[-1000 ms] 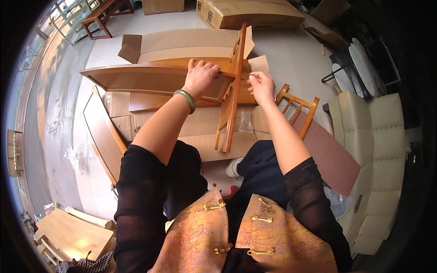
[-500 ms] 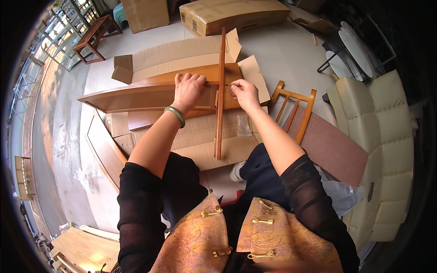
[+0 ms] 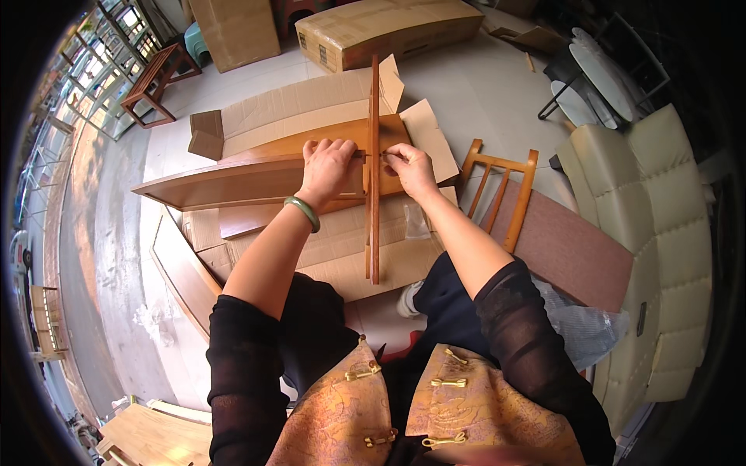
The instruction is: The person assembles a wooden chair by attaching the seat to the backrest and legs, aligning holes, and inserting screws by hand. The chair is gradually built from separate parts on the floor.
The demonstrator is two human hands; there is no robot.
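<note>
A long brown wooden panel [image 3: 256, 183] stands on edge, its right end meeting an upright wooden end frame [image 3: 374, 210] seen edge-on. My left hand [image 3: 325, 171], a green bangle on its wrist, is curled over the panel's top edge near that joint. Right of the end frame, my right hand [image 3: 412, 172] pinches a small, thin dark piece against the frame's side; its kind is too small to make out. Under these parts lies a flat orange-brown board [image 3: 395, 133], partly hidden by the panel and my hands.
Opened cardboard [image 3: 334, 252] covers the floor below the parts. To the right are a slatted wooden frame [image 3: 517, 198], a reddish-brown board [image 3: 579, 248] and a cream padded sofa [image 3: 676, 225]. A framed panel [image 3: 183, 264] lies left; a taped carton [image 3: 388, 31] stands behind.
My right hand has moved left, bringing its pinched fingertips up to the end frame. My left hand keeps its place on the panel. The whole view has shifted slightly.
</note>
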